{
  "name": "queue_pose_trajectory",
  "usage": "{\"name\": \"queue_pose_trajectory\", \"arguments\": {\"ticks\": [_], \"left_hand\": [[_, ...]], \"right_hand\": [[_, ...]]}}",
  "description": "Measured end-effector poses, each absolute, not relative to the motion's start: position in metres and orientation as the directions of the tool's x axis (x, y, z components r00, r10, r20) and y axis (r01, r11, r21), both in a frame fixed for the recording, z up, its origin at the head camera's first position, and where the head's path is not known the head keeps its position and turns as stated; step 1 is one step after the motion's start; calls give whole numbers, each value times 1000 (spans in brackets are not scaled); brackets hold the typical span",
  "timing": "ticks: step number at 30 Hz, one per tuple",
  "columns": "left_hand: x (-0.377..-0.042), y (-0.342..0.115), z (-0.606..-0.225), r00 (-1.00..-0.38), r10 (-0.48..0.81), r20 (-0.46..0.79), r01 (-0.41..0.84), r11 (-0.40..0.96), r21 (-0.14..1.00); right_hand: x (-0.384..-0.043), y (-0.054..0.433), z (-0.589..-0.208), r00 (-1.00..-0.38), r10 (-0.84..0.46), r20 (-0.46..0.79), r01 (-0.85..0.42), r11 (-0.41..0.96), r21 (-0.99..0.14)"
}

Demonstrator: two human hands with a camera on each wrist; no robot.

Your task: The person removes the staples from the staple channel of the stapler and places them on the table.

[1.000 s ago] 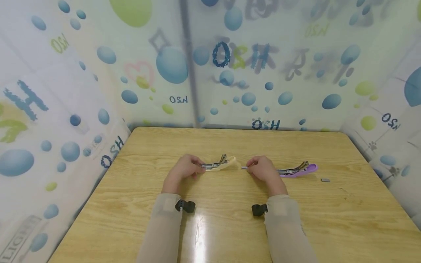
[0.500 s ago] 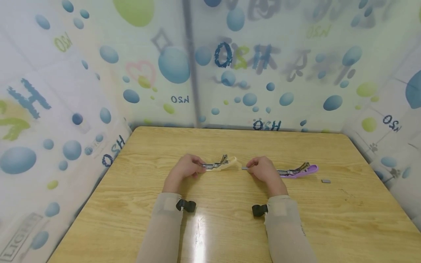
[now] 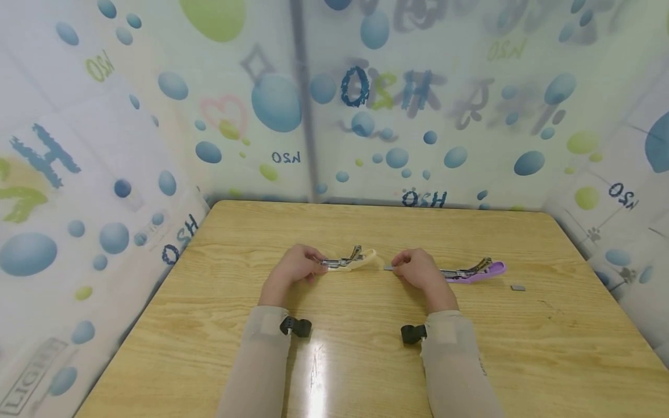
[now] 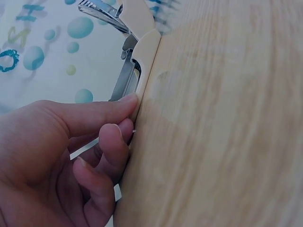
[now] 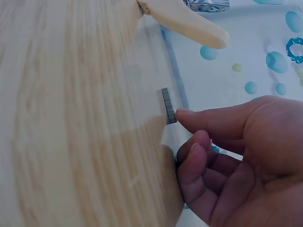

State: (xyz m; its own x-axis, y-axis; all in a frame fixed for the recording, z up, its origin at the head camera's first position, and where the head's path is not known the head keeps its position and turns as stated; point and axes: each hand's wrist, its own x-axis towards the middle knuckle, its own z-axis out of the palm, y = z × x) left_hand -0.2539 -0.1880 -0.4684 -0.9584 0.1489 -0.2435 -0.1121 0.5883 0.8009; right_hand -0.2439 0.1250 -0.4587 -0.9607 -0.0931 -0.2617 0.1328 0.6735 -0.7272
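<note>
My left hand point(image 3: 299, 268) pinches the near end of a cream stapler point(image 3: 347, 261) with thumb and finger. In the left wrist view this stapler point(image 4: 147, 52) lies along the tabletop, its metal top arm swung up. My right hand point(image 3: 419, 268) is at a small grey strip of staples point(image 3: 389, 267), just right of the stapler's handle end. In the right wrist view the thumb tip is right at one end of the staple strip point(image 5: 168, 106), other fingers curled below. A purple stapler point(image 3: 475, 273), also opened up, lies partly hidden behind the right hand.
A second grey strip of staples point(image 3: 518, 288) lies to the right of the purple stapler. All of it rests on a wooden table point(image 3: 360, 337). A patterned curtain point(image 3: 366, 133) stands close behind the table's far edge and along both sides.
The head view shifted very slightly between the first and second frames. Both hands and the staplers keep their places.
</note>
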Motion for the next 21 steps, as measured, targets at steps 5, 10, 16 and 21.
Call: {"name": "queue_pose_trajectory", "arguments": {"ticks": [5, 10, 16, 21], "left_hand": [[-255, -187, -469, -959, 138, -248, -120, 595, 794], [-255, -188, -469, -957, 140, -253, -123, 594, 795], [-255, -187, -469, -958, 139, -251, -121, 599, 791], [-255, -187, -469, -960, 132, -248, -120, 605, 787]], "right_hand": [[-243, 123, -456, -965, -118, -236, 96, 677, -730], [-241, 114, -452, -970, -145, -195, 48, 672, -739], [-240, 102, -451, -970, -187, -155, 13, 596, -803], [-238, 93, -450, -971, -195, -134, 10, 534, -846]]}}
